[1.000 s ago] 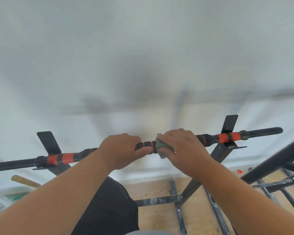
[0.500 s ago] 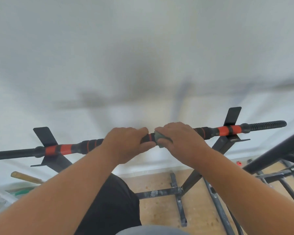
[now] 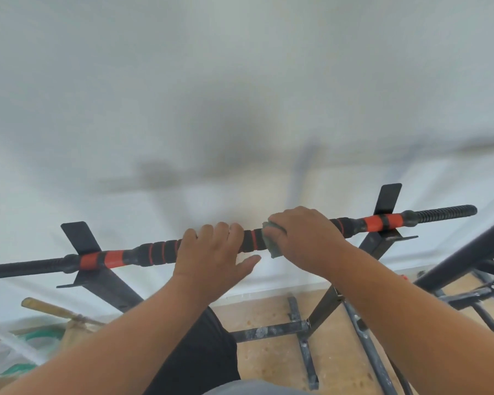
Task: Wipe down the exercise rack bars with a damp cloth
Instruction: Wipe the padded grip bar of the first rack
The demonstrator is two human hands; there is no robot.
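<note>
A black bar (image 3: 154, 253) with orange bands and ribbed foam grips runs across the view, resting in two black cradles of the exercise rack (image 3: 381, 240). My left hand (image 3: 214, 256) lies over the bar's middle, fingers curled on top and thumb spread underneath. Just to its right, my right hand (image 3: 307, 238) is closed around a grey-green cloth (image 3: 272, 243) pressed against the bar. Only the cloth's left edge shows from under the fingers.
A white wall stands close behind the bar. The rack's black legs and crossbars (image 3: 271, 332) spread over the wooden floor below. Another dark metal frame (image 3: 468, 260) rises at the right. A wooden handle (image 3: 52, 309) and bags lie at the lower left.
Both hands shifted along the bar's middle with the cloth still pressed on it. My left thumb has come off the bar and now spreads below it.
</note>
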